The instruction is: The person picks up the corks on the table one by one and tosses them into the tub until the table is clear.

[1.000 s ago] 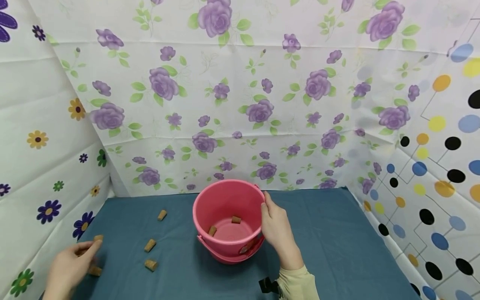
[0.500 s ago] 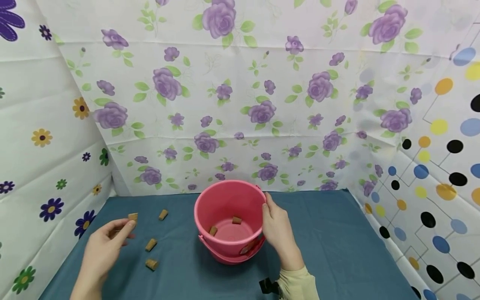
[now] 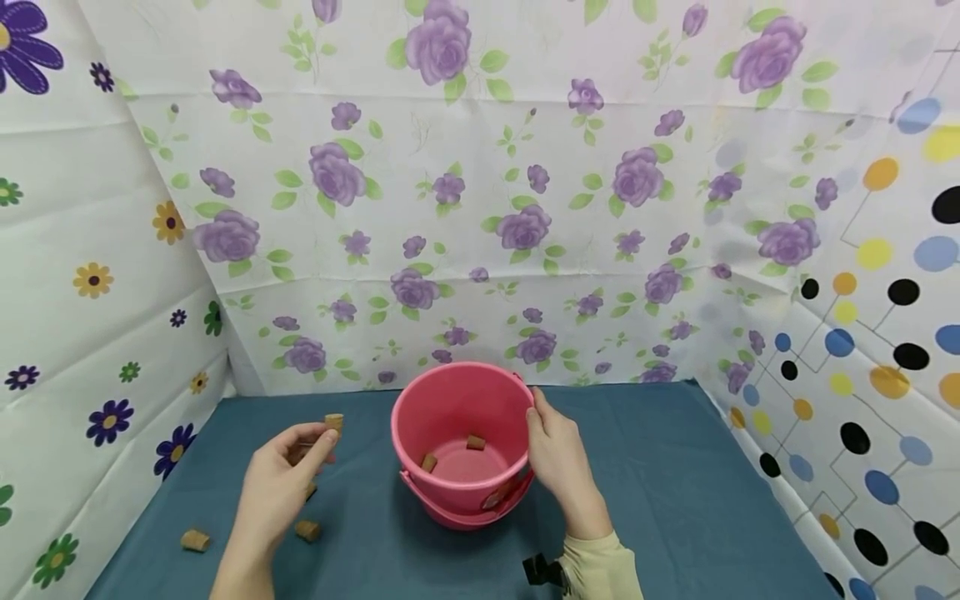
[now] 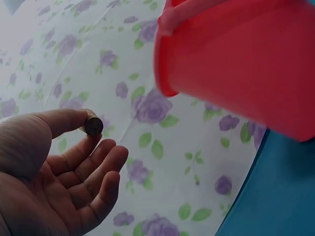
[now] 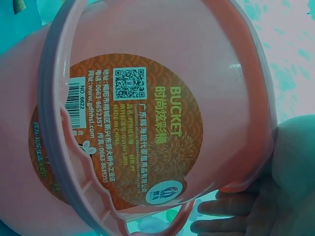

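Observation:
My left hand (image 3: 277, 479) pinches a cork (image 3: 334, 422) between thumb and index finger, left of the pink bucket (image 3: 461, 400). In the left wrist view the same cork (image 4: 93, 126) shows its dark end, and the other fingers are spread loosely. My right hand (image 3: 561, 454) grips the bucket's right rim. From the right wrist, several fingers (image 5: 224, 216) appear below the labelled bucket wall (image 5: 216, 88). Inside the bucket lie two corks, one (image 3: 476, 442) near the middle and another (image 3: 429, 462) at the near left.
Loose corks lie on the blue cloth (image 3: 660, 500): one (image 3: 195, 541) at the far left, one (image 3: 307, 531) right of my left forearm, and one (image 3: 311, 492) partly hidden by the hand. The bucket's handle (image 3: 450, 512) hangs down in front. Patterned sheets (image 3: 480, 208) enclose the cloth.
My left hand has lifted the cork from the left side and carried it rightward toward the bucket, now covering part of the loose corks. The right hand keeps its grip on the rim.

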A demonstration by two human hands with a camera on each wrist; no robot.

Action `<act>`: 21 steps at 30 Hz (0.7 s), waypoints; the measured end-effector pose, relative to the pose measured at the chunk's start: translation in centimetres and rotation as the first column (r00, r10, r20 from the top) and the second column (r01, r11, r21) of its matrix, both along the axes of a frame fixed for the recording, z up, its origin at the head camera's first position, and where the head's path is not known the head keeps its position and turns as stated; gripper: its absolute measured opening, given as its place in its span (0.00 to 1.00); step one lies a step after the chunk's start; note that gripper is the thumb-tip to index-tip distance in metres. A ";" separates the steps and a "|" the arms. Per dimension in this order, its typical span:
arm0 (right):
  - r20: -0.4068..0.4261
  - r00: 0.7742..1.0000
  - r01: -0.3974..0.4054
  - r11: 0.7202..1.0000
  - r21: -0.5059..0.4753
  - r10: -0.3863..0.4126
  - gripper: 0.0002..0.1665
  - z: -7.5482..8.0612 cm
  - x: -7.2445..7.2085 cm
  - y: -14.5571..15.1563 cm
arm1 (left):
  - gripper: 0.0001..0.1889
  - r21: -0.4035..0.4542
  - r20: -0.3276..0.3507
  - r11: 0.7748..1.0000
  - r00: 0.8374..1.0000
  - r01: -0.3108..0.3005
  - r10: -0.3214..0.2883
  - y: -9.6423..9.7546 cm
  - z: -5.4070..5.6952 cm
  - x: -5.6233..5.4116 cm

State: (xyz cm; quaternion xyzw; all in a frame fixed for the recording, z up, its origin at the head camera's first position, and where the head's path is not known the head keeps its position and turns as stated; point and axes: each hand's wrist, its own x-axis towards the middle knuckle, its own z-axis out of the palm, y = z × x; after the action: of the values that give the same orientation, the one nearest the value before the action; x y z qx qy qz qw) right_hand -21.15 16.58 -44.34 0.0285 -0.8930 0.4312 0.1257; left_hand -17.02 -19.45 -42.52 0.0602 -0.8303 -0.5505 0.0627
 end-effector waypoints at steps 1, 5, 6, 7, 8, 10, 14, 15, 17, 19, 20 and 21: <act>0.004 1.000 0.000 1.000 0.001 0.000 0.31 0.0 0.0 0.0 | 0.29 -0.005 -0.005 1.000 1.000 0.003 -0.003 0.3 0.0 0.0; 0.004 1.000 -0.008 1.000 -0.006 0.008 0.31 -0.1 0.0 0.0 | 0.28 0.032 -0.029 0.999 0.999 0.024 -0.023 1.3 0.1 -0.1; 0.003 1.000 -0.010 1.000 -0.010 0.010 0.31 -0.1 0.0 0.0 | 0.27 0.048 -0.039 0.998 0.999 0.031 -0.030 1.6 0.2 -0.1; 0.000 1.000 -0.011 1.000 -0.009 0.011 0.31 -0.1 0.0 0.0 | 0.26 0.068 -0.048 0.997 0.998 0.039 -0.036 1.9 0.4 -0.1; -0.002 1.000 -0.012 1.000 -0.010 0.012 0.31 -0.1 0.0 0.1 | 0.25 0.089 -0.059 0.995 0.997 0.049 -0.044 2.2 0.6 -0.2; 0.001 1.000 -0.012 1.000 -0.011 0.012 0.31 -0.2 -0.1 0.1 | 0.23 0.128 -0.086 0.989 0.995 0.069 -0.058 3.0 1.0 -0.2; 0.003 1.000 -0.007 1.000 -0.011 0.007 0.31 -0.2 -0.1 0.1 | 0.20 0.202 -0.138 0.973 0.987 0.113 -0.086 4.7 1.8 -0.2; 0.003 1.000 -0.007 1.000 -0.013 0.007 0.31 -0.2 -0.1 0.1 | 0.19 0.219 -0.150 0.968 0.984 0.124 -0.093 5.1 2.0 -0.2; 0.004 1.000 -0.008 1.000 -0.013 0.008 0.31 -0.3 -0.1 0.1 | 0.17 0.247 -0.168 0.959 0.980 0.142 -0.102 5.8 2.1 -0.2; 0.003 1.000 -0.010 1.000 -0.013 0.010 0.31 -0.3 -0.1 0.0 | 0.16 0.265 -0.179 0.951 0.978 0.157 -0.111 6.3 2.2 -0.2; 0.004 1.000 -0.012 1.000 -0.014 0.012 0.31 -0.3 -0.1 0.0 | 0.16 0.269 -0.180 0.950 0.977 0.160 -0.113 6.5 2.2 -0.2; 0.005 1.000 -0.014 1.000 -0.017 0.014 0.31 -0.3 -0.1 -0.1 | 0.16 0.267 -0.182 0.950 0.977 0.162 -0.115 6.7 2.2 -0.2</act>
State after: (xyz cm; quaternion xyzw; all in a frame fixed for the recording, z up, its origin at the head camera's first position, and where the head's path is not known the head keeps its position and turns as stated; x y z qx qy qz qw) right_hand -21.30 16.50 -44.65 0.0326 -0.8893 0.4399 0.1205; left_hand -17.24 -12.71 -40.37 -0.0356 -0.7383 -0.6685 0.0828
